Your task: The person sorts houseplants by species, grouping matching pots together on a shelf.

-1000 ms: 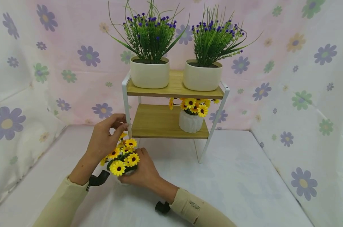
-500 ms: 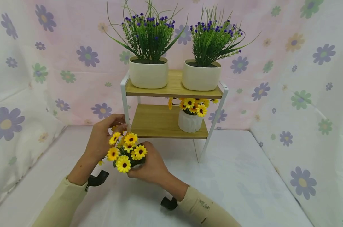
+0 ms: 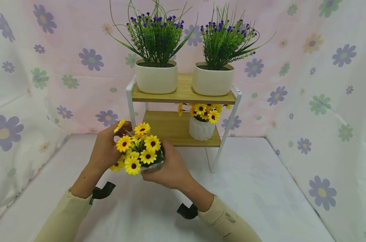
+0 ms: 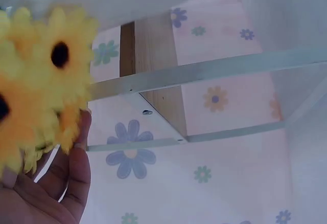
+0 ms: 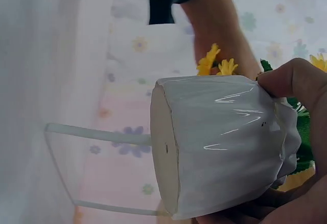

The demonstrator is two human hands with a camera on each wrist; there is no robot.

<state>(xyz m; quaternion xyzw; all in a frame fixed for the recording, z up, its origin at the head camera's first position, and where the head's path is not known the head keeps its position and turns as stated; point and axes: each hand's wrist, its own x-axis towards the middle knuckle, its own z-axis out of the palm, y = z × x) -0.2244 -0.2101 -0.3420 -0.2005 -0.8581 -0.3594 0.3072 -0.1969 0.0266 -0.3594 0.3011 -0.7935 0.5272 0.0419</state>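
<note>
While the right hand [image 3: 168,168] wraps its fingers and thumb around the ribbed white pot [image 5: 225,142] of yellow daisies [image 3: 139,149], the pot hangs clear of the white surface [image 3: 255,191], just in front of the two-tier shelf [image 3: 183,95]. The left hand [image 3: 105,149] cups the far side of the bunch, its fingers loosely bent against the blossoms, touching petals rather than clamping them. On the lower board a second white pot of yellow daisies [image 3: 202,122] stands toward the right, leaving the left half bare. Two cream pots with purple-flowered green plants [image 3: 155,79] [image 3: 213,80] sit side by side on the top board, before a flower-printed cloth backdrop [image 3: 307,67].
</note>
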